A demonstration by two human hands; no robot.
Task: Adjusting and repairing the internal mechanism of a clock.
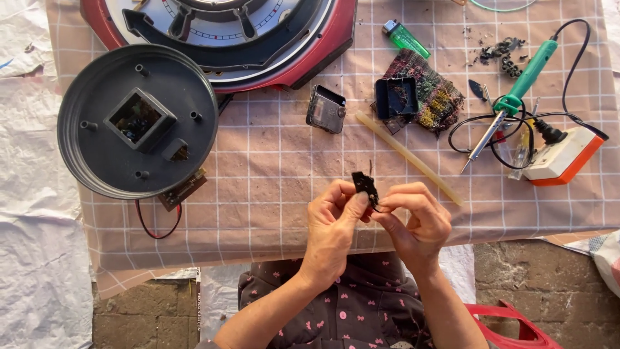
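left hand: mine, closed in a pinch, thumb and forefinger on the small black part, gripping its lower left edge.
right hand: fingers curled in, tips on the same part from the right. Can't tell how much of the load it carries.
small black part: held in the air between both hands, just above the near edge of the checked cloth on the surface. A thin dark pin or wire sticks up from its top; what it is, too small to say.
drop risk: only fingertip grip. If a thumb slips, I judge it falls past the cloth edge onto the brick floor or into my lap.
pin risk: squeezing or twisting too hard likely bends or snaps that thin bit.
soldering iron: lies to the right, tip pointing my way, cord looped to the orange-and-white socket block. Can't tell if hot. A right elbow swing could snag the cord.
glue stick: just beyond my right knuckles, would roll if nudged.
clock back housing: far left, well apart, red wire hanging over the cloth edge; low risk.
clock movement: beyond my hands, apart.
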